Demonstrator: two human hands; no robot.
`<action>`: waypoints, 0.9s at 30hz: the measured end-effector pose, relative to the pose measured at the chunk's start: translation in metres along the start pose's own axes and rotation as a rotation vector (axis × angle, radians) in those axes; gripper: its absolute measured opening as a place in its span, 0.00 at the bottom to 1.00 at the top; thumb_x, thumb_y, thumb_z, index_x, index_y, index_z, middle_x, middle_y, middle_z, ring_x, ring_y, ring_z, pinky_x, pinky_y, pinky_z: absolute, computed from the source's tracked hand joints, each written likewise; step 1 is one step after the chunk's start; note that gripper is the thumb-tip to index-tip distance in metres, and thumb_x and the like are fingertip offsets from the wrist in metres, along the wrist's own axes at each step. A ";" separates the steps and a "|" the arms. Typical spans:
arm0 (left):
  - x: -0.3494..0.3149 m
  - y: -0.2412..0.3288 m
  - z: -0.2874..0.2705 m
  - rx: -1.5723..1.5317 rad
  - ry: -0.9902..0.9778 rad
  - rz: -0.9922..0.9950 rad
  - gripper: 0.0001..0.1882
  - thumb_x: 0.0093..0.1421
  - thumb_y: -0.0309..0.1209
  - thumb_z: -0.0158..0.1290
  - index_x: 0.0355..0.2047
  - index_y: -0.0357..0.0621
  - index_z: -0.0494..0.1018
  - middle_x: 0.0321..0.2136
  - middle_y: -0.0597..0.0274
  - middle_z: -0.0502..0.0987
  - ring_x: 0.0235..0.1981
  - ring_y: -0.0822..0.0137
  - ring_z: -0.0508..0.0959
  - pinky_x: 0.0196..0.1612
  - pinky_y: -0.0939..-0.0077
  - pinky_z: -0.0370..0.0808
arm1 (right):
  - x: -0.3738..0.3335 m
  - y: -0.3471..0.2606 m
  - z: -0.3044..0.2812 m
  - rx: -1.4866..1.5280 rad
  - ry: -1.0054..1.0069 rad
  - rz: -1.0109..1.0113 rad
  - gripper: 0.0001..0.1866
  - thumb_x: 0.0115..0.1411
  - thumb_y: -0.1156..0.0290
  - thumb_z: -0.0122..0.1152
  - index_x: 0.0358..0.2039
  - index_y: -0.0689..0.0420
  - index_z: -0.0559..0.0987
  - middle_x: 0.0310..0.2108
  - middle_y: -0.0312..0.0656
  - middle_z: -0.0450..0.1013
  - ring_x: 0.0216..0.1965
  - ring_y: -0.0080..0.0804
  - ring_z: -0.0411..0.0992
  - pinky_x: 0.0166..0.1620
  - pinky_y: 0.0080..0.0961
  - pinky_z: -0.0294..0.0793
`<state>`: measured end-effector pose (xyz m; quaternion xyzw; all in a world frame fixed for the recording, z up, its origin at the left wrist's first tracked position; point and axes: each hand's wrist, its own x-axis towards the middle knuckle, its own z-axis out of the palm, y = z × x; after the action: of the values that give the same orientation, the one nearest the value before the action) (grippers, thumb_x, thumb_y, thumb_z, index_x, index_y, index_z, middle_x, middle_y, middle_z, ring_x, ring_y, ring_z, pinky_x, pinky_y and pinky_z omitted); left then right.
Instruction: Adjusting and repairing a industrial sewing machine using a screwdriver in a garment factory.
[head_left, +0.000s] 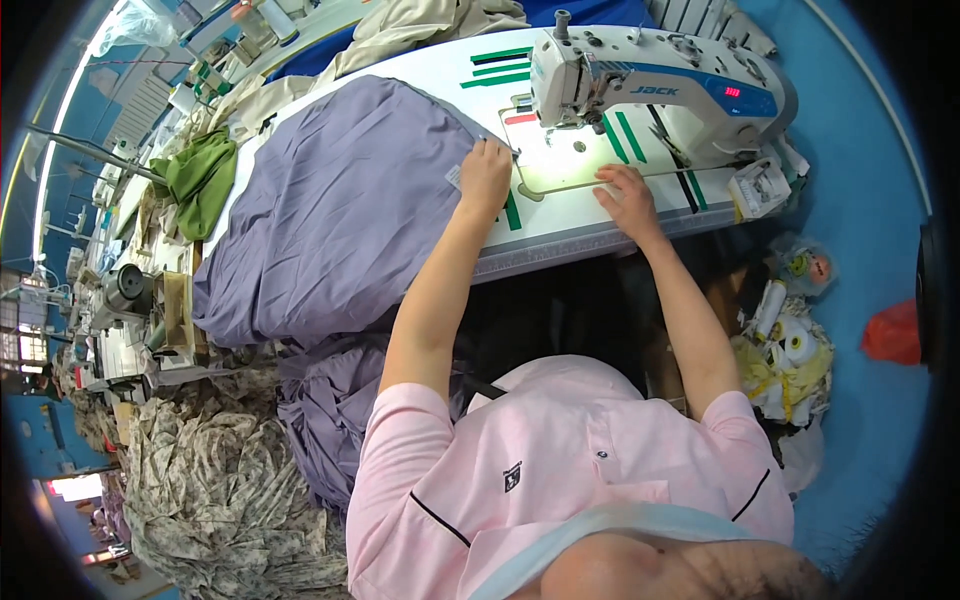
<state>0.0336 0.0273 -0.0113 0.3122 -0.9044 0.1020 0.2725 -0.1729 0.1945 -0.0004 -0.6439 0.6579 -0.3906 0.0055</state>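
Note:
A large piece of purple-grey fabric (350,190) covers the left part of the white sewing table (440,85) and hangs over its front edge. My left hand (487,178) is closed at the fabric's right edge, fingertips pinching it; a small white label (454,177) shows beside the wrist. To the right, my right hand (630,203) rests on the tabletop near the front edge, its fingers slightly bent and apart with nothing in them. Beyond both hands stands a white and blue sewing machine (670,85), its lamp lighting the plate under the needle.
Green and black strips (502,67) lie on the table, with dark scissors (668,147) beside the machine. A small white box (760,188) sits at the right corner. Green cloth (200,180) hangs at left; patterned fabric (220,480) is heaped below. Bagged thread cones (795,340) stand at right.

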 end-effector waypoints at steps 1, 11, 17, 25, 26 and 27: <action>-0.010 0.001 -0.007 -0.073 0.022 -0.003 0.05 0.48 0.26 0.53 0.28 0.41 0.72 0.27 0.60 0.72 0.31 0.60 0.73 0.31 0.71 0.71 | -0.001 -0.008 0.001 0.008 0.003 0.002 0.12 0.51 0.70 0.60 0.38 0.56 0.76 0.42 0.41 0.71 0.48 0.39 0.67 0.50 0.31 0.67; -0.035 0.020 -0.283 -0.754 0.146 -0.359 0.10 0.55 0.22 0.54 0.39 0.39 0.72 0.31 0.63 0.77 0.30 0.74 0.75 0.33 0.79 0.71 | 0.056 -0.131 0.039 0.713 -0.205 -0.035 0.20 0.42 0.84 0.61 0.40 0.60 0.75 0.34 0.42 0.74 0.38 0.32 0.72 0.43 0.26 0.70; 0.014 -0.006 -0.496 -0.515 0.971 -0.310 0.13 0.57 0.30 0.51 0.39 0.36 0.74 0.31 0.58 0.73 0.30 0.63 0.74 0.35 0.73 0.72 | 0.061 -0.145 -0.040 0.634 -0.025 -0.170 0.13 0.46 0.80 0.59 0.35 0.63 0.76 0.27 0.42 0.75 0.32 0.26 0.73 0.36 0.23 0.71; 0.035 -0.081 -0.555 -0.646 0.986 -0.585 0.16 0.59 0.37 0.50 0.41 0.37 0.73 0.35 0.58 0.74 0.35 0.66 0.74 0.40 0.70 0.72 | 0.036 -0.155 -0.232 1.046 0.302 -0.105 0.12 0.56 0.77 0.56 0.42 0.60 0.76 0.33 0.35 0.73 0.34 0.18 0.70 0.40 0.15 0.70; 0.039 -0.091 -0.552 -0.625 0.961 -0.644 0.17 0.60 0.38 0.49 0.41 0.38 0.73 0.36 0.58 0.75 0.36 0.67 0.75 0.42 0.70 0.72 | 0.032 -0.152 -0.239 1.154 0.257 0.004 0.14 0.56 0.80 0.55 0.44 0.60 0.75 0.36 0.38 0.74 0.38 0.21 0.71 0.43 0.18 0.71; 0.037 -0.132 -0.541 -0.642 0.854 -0.671 0.17 0.61 0.39 0.47 0.41 0.37 0.73 0.36 0.57 0.75 0.36 0.67 0.74 0.41 0.70 0.71 | 0.039 -0.136 -0.241 0.823 0.186 -0.015 0.13 0.56 0.79 0.55 0.43 0.60 0.75 0.35 0.35 0.74 0.37 0.19 0.70 0.43 0.16 0.69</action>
<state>0.3234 0.0963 0.4608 0.4132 -0.5542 -0.1501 0.7068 -0.1878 0.3017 0.2574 -0.5548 0.4399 -0.6774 0.1998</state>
